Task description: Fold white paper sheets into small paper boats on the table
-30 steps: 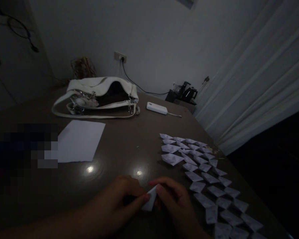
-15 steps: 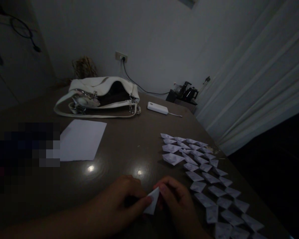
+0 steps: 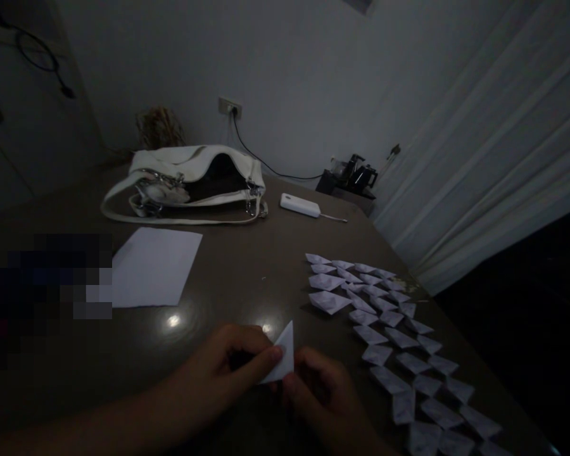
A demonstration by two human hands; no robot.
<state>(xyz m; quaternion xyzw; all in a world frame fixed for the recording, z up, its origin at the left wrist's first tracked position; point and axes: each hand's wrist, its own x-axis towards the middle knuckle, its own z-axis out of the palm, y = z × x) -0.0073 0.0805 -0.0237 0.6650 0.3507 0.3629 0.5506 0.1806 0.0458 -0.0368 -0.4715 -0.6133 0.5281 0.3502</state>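
Observation:
Between my two hands, just above the table's near side, is a small piece of folded white paper (image 3: 285,358) with its pointed tip upward. My left hand (image 3: 240,361) pinches it, the thumb lying flat across its face. My right hand (image 3: 320,392) closes on its lower right edge with thumb and fingers; the fingertips behind the paper are hidden. To the right of my hands, several small folded paper boats (image 3: 377,354) stand in rows along the table's edge.
A stack of white paper sheets (image 3: 156,269) lies to the left. Behind it sits a white handbag (image 3: 194,164), open. A white power bank (image 3: 300,205) with a short cable rests farther back. At the far corner is a black kettle (image 3: 361,178). A white curtain (image 3: 465,139) hangs at right.
The folded paper has turned so its tip points more upward, and it has risen slightly in view. My right hand has shifted from near the tip down to the lower right edge.

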